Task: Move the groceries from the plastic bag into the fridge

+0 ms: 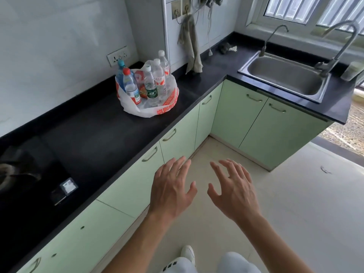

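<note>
The pale tiled floor (295,194) fills the lower right. A black L-shaped worktop (98,134) runs along the white wall and turns the corner under a window (307,8). Light green cabinets (275,131) stand below it. A dark stove (19,170) is set into the worktop at far left, and a steel sink (275,75) into the right arm.

Both bare forearms reach forward over the floor, in front of the cabinets. The left hand (171,190) and the right hand (234,194) hover side by side, backs up, well apart from the bag. Each grip is released: the fingers are spread and only slightly bent, and they touch nothing.

The white plastic bag (149,113), printed in red, sits on the worktop near the wall, between the stove and the corner. Its sides are slumped down, so its contents show. Five clear bottles stand upright in it: a blue-capped bottle (120,75) and a red-capped bottle (132,85) on the left, a green-label bottle (150,85) in the middle, and a red-label bottle (159,79) and a tall bottle (165,66) on the right. A red packet (142,89) shows low down among them.

A grey cloth (191,46) hangs from a wall hook beside the corner. Two curved taps (271,38) rise behind the sink. A cup (352,70) stands on the worktop at the right edge. A socket (117,55) is fixed to the wall behind the bag.
</note>
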A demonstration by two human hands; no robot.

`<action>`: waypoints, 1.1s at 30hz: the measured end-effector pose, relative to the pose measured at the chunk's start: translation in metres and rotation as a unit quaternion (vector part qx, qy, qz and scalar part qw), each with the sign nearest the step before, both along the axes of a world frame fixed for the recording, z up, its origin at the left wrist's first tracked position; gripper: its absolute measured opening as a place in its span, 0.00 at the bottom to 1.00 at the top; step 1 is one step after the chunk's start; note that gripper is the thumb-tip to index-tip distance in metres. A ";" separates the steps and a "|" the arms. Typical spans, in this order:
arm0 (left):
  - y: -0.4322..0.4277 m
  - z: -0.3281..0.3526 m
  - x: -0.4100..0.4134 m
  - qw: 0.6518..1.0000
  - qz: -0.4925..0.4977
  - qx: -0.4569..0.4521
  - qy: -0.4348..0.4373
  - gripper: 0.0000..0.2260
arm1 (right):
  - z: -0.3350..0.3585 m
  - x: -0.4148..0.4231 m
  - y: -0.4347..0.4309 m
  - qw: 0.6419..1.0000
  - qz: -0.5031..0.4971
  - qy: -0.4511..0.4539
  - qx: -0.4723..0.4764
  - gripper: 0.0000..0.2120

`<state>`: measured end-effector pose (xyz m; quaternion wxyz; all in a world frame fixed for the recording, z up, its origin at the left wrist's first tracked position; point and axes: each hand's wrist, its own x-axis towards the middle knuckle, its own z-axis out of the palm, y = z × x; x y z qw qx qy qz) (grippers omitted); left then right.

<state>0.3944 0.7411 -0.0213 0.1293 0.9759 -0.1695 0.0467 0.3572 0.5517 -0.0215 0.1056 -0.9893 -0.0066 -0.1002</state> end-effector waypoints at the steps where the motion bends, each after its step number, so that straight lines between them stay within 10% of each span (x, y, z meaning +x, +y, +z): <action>1: -0.001 0.000 0.009 1.000 -0.002 -0.001 0.000 0.26 | 0.000 0.009 -0.001 1.000 0.000 0.001 -0.002 0.28; 33: -0.119 -0.009 0.283 0.975 0.223 0.004 0.020 0.27 | -0.014 0.366 -0.141 0.983 0.183 0.025 0.017 0.29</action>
